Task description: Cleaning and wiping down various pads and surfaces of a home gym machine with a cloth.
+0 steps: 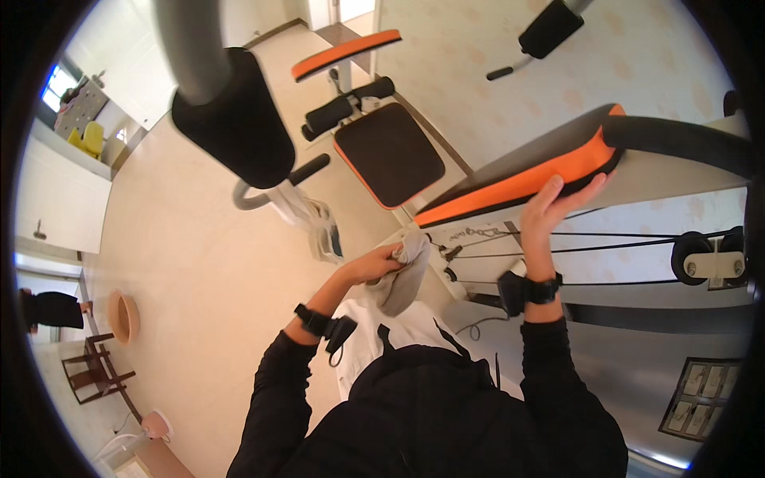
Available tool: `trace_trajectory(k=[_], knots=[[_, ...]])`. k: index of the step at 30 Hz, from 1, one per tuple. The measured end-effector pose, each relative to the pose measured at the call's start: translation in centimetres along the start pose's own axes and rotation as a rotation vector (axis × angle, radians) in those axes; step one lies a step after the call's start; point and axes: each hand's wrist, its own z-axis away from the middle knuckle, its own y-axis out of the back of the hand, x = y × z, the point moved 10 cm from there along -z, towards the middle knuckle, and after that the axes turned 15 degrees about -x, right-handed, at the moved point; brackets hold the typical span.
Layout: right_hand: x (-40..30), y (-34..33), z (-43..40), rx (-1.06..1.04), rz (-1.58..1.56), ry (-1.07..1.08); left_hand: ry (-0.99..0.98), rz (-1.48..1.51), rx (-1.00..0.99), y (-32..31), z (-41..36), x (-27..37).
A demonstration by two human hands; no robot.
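My left hand (pixel 378 263) holds a bunched grey cloth (pixel 401 285), which hangs down in front of my white trousers. With my right hand (pixel 547 209) I hold the lower side edge of a backrest pad (pixel 526 167), black on its face and orange along its side. The pad belongs to a multi-station home gym. Its square black seat (pixel 389 156) with orange trim lies beyond my left hand. Black straps with small devices sit on both my wrists.
A padded press arm (pixel 236 119) juts in at upper left; a whitish cloth (pixel 311 221) hangs from its handle. Black cables (pixel 615 242) and pulleys (pixel 696 266) run at right. Across the floor stand a tan basin (pixel 123 316), a wooden chair (pixel 95 369) and a person (pixel 57 309).
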Motion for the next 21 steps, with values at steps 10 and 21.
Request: trace_trajectory(k=[10, 21], knots=[[-19.2, -11.3, 11.3, -0.928, -0.709, 0.288, -0.078, 0.166, 0.091, 3.0, 21.3, -2.1], [-46.5, -29.5, 13.6, -1.206, -0.883, 0.229, -0.472, 0.492, 0.853, 16.5, 44.2, -3.9]])
